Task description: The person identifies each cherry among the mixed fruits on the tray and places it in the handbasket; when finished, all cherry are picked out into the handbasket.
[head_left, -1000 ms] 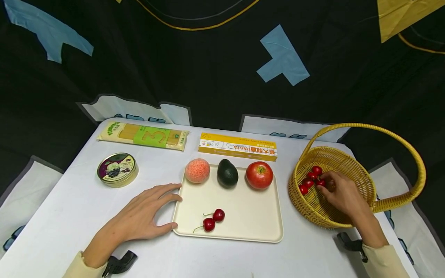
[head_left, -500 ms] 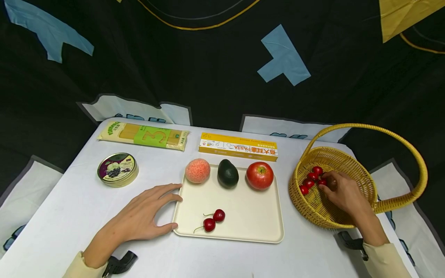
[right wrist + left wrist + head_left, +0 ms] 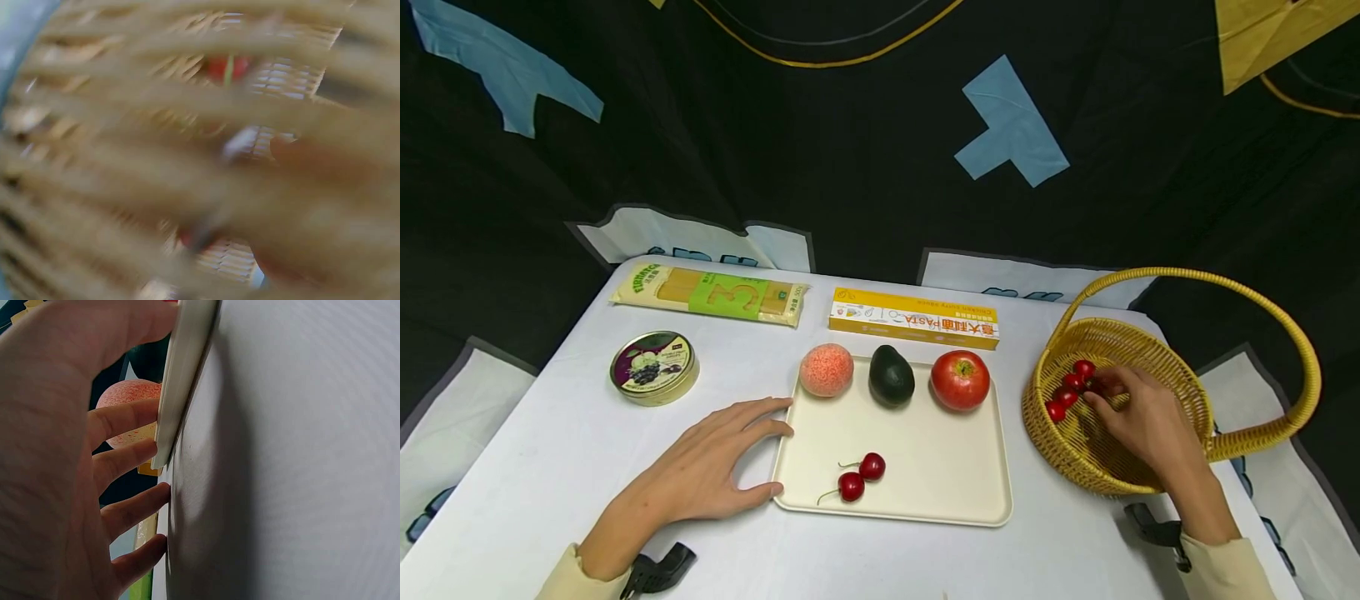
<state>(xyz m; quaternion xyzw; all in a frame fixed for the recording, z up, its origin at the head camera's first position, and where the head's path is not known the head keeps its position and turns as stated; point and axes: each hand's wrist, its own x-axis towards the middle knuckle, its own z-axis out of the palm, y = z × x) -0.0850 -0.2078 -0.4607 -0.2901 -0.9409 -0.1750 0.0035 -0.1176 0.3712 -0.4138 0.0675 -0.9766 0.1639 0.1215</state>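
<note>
In the head view, my left hand [image 3: 722,458] rests with spread fingers at the left edge of the cream tray [image 3: 925,500]. Its thumb and fingertips touch the rim; the left wrist view shows fingers [image 3: 128,419] against the tray side. On the tray are two stemmed cherries [image 3: 851,486], a speckled pinkish peach-like fruit [image 3: 826,370], an avocado [image 3: 891,377] and a red apple [image 3: 959,380]. My right hand [image 3: 1146,417] reaches into the wicker basket [image 3: 1045,450], thumb and fingers pinching a cherry mostly hidden by them. Several cherries [image 3: 1065,397] lie beside the fingertips.
Behind the tray lies a yellow pasta box [image 3: 913,318]. A spaghetti pack [image 3: 711,292] and a round tin [image 3: 654,367] are on the left of the white table [image 3: 895,558]. The basket's tall handle [image 3: 1296,333] arches over its right side. Basket weave blurs the right wrist view.
My right fingers shift slightly inside the basket and close around a cherry, which is now more hidden. The left hand, tray and fruit on it stay put.
</note>
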